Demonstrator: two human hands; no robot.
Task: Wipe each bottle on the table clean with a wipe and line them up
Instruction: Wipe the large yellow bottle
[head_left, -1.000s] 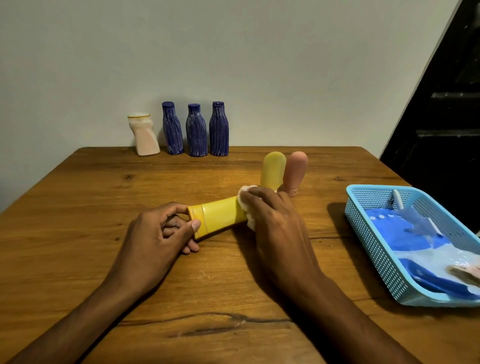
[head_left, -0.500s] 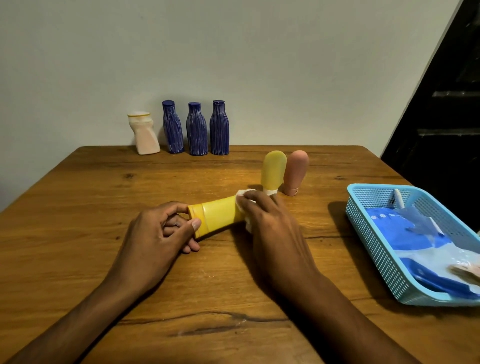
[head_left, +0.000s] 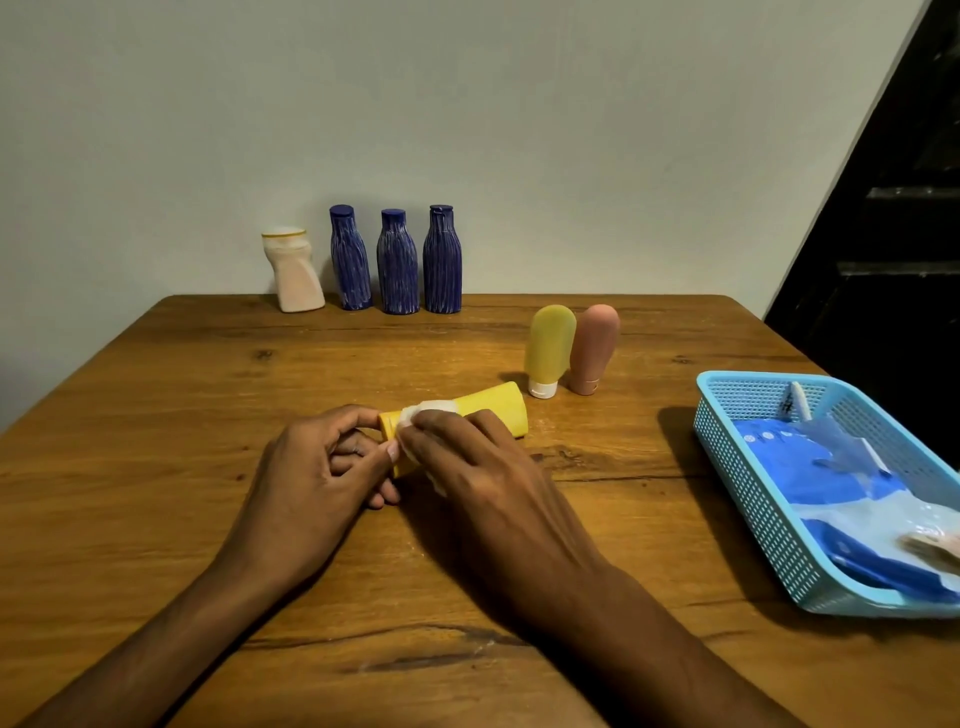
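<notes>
Yellow bottle (head_left: 488, 413) lies sideways, white wipe (head_left: 423, 410) draped over it

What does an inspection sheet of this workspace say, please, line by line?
Surface: wooden table, knots and dark grain cracks.
Job's things: yellow tube lying down; white wipe on it; four bottles in a row at the wall; yellow and pink squeeze bottles standing on their caps.
Clutter: blue basket with wipe packs.
Grips: left hand holds the tube's end; right hand presses the wipe.
Cables: nothing seen.
Surroundings: plain wall, dark opening at right.
</notes>
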